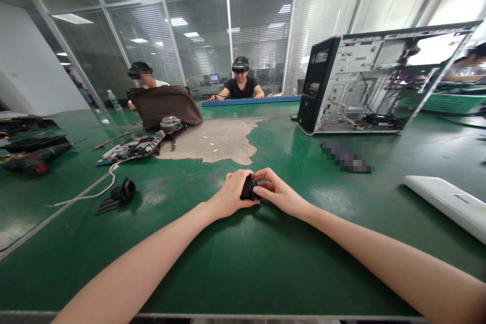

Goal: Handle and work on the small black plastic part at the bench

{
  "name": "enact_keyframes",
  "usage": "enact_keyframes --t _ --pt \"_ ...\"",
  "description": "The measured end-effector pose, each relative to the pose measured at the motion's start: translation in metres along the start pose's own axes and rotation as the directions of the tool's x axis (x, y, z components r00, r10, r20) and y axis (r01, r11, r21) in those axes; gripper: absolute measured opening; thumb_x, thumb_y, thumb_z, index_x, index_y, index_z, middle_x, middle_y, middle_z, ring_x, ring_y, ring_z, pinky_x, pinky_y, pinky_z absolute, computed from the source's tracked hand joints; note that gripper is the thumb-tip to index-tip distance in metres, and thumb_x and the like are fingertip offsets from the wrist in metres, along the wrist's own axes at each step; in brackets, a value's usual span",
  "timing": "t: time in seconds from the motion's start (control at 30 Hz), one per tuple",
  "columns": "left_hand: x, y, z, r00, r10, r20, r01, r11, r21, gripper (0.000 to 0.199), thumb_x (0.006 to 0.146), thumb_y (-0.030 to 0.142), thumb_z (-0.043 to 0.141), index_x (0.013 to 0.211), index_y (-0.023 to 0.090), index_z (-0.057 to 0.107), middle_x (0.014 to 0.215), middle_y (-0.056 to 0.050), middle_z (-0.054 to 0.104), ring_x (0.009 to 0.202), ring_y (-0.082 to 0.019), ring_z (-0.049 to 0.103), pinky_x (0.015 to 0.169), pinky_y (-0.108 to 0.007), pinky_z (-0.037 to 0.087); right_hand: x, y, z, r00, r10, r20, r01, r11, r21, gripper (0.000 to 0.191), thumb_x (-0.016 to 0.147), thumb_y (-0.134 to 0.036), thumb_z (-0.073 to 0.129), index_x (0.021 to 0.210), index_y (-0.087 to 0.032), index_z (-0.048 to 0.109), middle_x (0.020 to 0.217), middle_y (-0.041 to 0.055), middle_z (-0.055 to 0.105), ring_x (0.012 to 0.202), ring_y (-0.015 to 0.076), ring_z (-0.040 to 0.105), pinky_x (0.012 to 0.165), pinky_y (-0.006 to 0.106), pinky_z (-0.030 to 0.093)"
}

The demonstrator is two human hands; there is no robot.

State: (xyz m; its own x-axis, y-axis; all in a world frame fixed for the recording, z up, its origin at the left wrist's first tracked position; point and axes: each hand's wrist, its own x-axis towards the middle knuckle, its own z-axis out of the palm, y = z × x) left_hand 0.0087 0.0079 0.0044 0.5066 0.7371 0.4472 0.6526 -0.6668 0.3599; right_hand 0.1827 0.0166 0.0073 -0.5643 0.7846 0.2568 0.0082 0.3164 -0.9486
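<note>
A small black part [247,189], its kind not clear because fingers cover much of it, is held just above or on the green table [243,263] in front of me. My left hand [231,190] wraps round it from the left, thumb below. From the other side my right hand [275,191] pinches it between thumb and fingers. To the left lies a black plastic piece [123,191] with a round collar and flat prongs. Behind that, a circuit board [132,148] rests tilted beside a white cable [112,177].
An open computer case [355,86] stands at the back right. A white flat box [448,202] and a blurred dark object [345,156] lie on the right. A power drill [36,159] lies far left. A brown cloth-covered object [163,106] and two people sit across the table.
</note>
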Motion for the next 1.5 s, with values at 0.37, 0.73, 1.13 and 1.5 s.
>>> enact_keyframes --t 0.37,0.73,1.13,1.5 --pt "-0.0013 -0.0012 0.0022 1.000 0.007 -0.008 -0.007 1.000 0.022 0.055 0.069 0.036 0.063 0.111 0.021 0.032 0.105 -0.006 0.048 0.097 -0.022 0.046 0.084 -0.035 0.032 -0.0025 0.0036 -0.0037 0.997 -0.017 0.076 0.014 0.999 0.038 0.028 0.072 -0.028 0.060 0.091 -0.021 0.041 0.095 0.0016 0.052 0.087 0.0138 0.054 0.072 0.029 0.047" --pt "-0.0004 -0.0001 0.0004 1.000 0.003 -0.006 -0.003 1.000 0.004 0.055 0.067 0.038 0.064 0.110 0.021 0.035 0.103 -0.005 0.049 0.096 -0.021 0.046 0.084 -0.036 0.032 -0.0003 0.0000 -0.0018 0.999 0.032 0.019 -0.032 0.999 -0.003 0.023 0.076 -0.030 0.055 0.094 -0.020 0.043 0.093 0.0017 0.052 0.080 0.0124 0.055 0.071 0.028 0.045" --pt "-0.0008 -0.0007 0.0016 1.000 0.003 -0.008 -0.003 1.000 0.014 0.056 0.067 0.038 0.064 0.111 0.021 0.033 0.105 -0.006 0.048 0.097 -0.022 0.046 0.084 -0.037 0.032 -0.0011 0.0001 -0.0010 1.000 -0.010 0.015 0.010 1.000 0.020 0.020 0.076 -0.033 0.055 0.087 -0.020 0.043 0.086 -0.0009 0.053 0.077 0.0112 0.055 0.070 0.027 0.045" --pt "-0.0014 -0.0004 -0.0002 1.000 -0.008 -0.005 0.008 1.000 0.007 0.055 0.067 0.035 0.064 0.111 0.021 0.035 0.105 -0.006 0.049 0.098 -0.023 0.047 0.085 -0.037 0.032 -0.0017 0.0026 -0.0039 0.997 0.001 0.076 -0.005 0.999 0.052 0.030 0.071 -0.028 0.061 0.093 -0.021 0.041 0.092 0.0008 0.052 0.084 0.0131 0.055 0.070 0.028 0.047"
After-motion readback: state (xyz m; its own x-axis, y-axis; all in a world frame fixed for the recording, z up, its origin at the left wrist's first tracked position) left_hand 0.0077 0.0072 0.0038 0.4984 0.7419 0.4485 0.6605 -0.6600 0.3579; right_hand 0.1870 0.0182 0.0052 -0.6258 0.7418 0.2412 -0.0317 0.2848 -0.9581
